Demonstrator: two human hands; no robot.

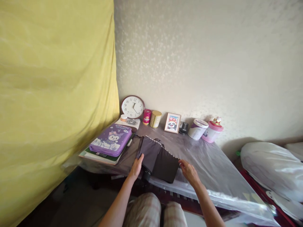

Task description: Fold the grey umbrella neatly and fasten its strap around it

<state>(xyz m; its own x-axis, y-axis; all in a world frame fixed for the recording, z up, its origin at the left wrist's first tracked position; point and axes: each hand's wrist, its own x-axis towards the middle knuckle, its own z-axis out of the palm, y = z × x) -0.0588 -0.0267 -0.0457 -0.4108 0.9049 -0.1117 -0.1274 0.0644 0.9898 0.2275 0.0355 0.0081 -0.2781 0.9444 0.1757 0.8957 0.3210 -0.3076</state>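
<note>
A dark folding umbrella [167, 165], collapsed, lies at the table's near edge with its fabric panels loose. Black-and-white trim runs along the far edge of the cloth. On its left side my left hand [136, 167] grips the folded panels, thumb on top and fingers hidden underneath. My right hand [188, 171] pinches the outer corner of a panel that is spread out to the right. Between the hands the fabric lies in broad, flat folds.
A plastic-covered table [203, 164] bears a purple zip case [111, 140] on books at left. Along the wall stand a clock [133, 107], a red tin [147, 117], a gold tin [156, 119], a picture frame [172, 123] and two tubs [198, 129]. A yellow curtain [56, 94] hangs left.
</note>
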